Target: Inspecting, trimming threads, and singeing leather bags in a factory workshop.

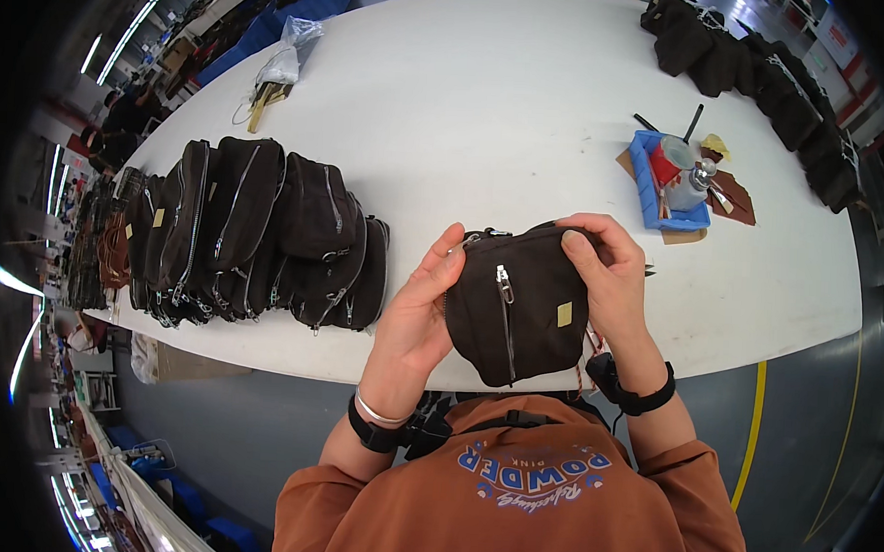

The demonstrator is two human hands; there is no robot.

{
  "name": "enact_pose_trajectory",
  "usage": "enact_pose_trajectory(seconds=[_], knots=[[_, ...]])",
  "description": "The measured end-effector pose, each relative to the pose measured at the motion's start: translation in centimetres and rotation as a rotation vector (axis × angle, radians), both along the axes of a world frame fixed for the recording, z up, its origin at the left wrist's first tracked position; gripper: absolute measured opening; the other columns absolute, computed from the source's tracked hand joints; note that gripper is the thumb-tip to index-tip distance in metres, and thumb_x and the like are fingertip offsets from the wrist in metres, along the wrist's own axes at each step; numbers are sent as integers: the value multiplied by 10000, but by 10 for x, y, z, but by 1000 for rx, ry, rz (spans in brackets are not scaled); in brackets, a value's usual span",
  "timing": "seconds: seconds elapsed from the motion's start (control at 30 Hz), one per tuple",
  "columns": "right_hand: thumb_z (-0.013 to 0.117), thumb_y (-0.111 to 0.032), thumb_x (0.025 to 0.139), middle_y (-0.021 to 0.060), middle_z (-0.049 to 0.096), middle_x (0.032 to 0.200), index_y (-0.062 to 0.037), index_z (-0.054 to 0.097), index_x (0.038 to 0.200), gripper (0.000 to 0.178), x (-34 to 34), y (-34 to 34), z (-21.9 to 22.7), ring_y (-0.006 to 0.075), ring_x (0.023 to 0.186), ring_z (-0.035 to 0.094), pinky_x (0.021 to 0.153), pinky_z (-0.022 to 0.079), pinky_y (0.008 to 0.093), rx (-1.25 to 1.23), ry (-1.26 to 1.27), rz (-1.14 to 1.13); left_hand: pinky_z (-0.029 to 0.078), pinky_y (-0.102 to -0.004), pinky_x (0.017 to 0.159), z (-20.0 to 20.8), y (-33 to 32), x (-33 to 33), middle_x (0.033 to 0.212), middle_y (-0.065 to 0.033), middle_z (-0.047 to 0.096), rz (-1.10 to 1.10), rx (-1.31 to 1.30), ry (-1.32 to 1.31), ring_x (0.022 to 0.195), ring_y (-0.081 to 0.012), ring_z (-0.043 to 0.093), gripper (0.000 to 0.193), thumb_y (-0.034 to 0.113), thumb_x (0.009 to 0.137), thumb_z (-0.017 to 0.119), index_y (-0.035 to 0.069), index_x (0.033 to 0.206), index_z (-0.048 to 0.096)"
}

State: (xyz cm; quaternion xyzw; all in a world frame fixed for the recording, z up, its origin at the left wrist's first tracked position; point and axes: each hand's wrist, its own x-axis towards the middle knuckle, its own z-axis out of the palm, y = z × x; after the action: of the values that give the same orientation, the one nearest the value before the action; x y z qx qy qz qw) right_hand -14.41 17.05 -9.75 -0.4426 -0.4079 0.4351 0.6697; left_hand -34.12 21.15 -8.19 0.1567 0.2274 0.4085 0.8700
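Note:
Between my hands, over the near edge of the white table point(448, 128), I hold a small dark brown zippered bag point(538, 325). A silver zip puller hangs on its front, and a small pale yellow patch sits beside the zip. My left hand point(423, 300) supports the bag's left side, its thumb and fingers at the upper left edge. My right hand point(608, 268) grips the upper right corner, thumb on the front face and fingers behind. The bag hides part of the fingers of both hands.
Similar dark bags point(247, 228) are piled at the left. A blue tray point(648, 186) with bottles and brushes stands at the right, near brown leather pieces point(737, 195). A clear plastic bag point(292, 52) lies far left. More dark bags point(708, 51) line the far right edge.

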Motion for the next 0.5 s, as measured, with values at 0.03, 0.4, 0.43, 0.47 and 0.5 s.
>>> enact_pose_trajectory(seconds=[0.03, 0.4, 0.43, 0.47, 0.5], knots=[[644, -118, 881, 20, 620, 892, 6, 623, 1023, 190, 0, 1, 0, 61, 807, 553, 721, 457, 196, -16, -20, -16, 513, -341, 903, 0, 0, 0, 1131, -104, 593, 25, -41, 25, 1054, -195, 591, 301, 120, 938, 531, 92, 1234, 483], [617, -218, 903, 79, 642, 940, 55, 526, 1150, 379, 0, 7, -27, 104, 848, 591, 762, 481, 247, -277, -64, 92, 468, -367, 961, -3, 16, 1, 1202, -98, 571, 151, -26, -127, 1107, -202, 561, 375, 144, 969, 478, 89, 1336, 427], [614, -207, 904, 91, 653, 896, 57, 526, 1139, 364, 2, 9, -19, 97, 780, 605, 692, 501, 236, -329, 124, 62, 466, -360, 954, -6, 11, 4, 1216, -95, 557, 170, 103, 74, 1125, -191, 544, 401, 145, 959, 501, 73, 1343, 407], [609, -200, 907, 106, 659, 866, 59, 531, 1121, 345, 6, 14, -20, 95, 724, 610, 617, 505, 229, -313, 203, -11, 463, -353, 948, -8, 5, 7, 1231, -93, 543, 185, 232, 275, 1143, -180, 527, 432, 147, 950, 525, 58, 1350, 387], [607, -200, 908, 110, 659, 858, 61, 532, 1116, 342, 10, 17, -18, 99, 719, 610, 607, 504, 230, -293, 183, -30, 460, -348, 938, -9, -3, 9, 1260, -90, 514, 54, 262, 363, 1174, -167, 491, 478, 129, 930, 560, 20, 1348, 358]])
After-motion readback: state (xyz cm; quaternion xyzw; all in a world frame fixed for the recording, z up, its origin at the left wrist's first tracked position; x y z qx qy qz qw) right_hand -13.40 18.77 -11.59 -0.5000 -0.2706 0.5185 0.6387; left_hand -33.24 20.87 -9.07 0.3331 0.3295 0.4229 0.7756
